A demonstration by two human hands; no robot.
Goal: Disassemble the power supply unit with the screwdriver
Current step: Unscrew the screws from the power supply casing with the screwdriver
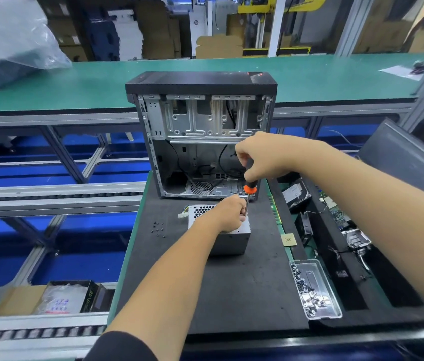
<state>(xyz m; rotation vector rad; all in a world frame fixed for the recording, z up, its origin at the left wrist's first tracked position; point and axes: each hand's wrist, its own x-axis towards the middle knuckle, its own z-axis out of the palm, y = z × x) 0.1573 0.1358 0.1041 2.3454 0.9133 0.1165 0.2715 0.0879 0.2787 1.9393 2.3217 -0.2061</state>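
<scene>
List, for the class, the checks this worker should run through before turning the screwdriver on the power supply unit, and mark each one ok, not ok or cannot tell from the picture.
1. Right hand has a grip on the screwdriver handle: ok.
2. Left hand steadies the shaft on top of the power supply unit: ok.
3. Tip seated in a screw head: cannot tell, the left hand hides it.
4. Unit rests flat on the black mat: ok.
5. Screw tray stands near, to the right: ok.
6. Loose screws lie clear of the unit: ok.
</scene>
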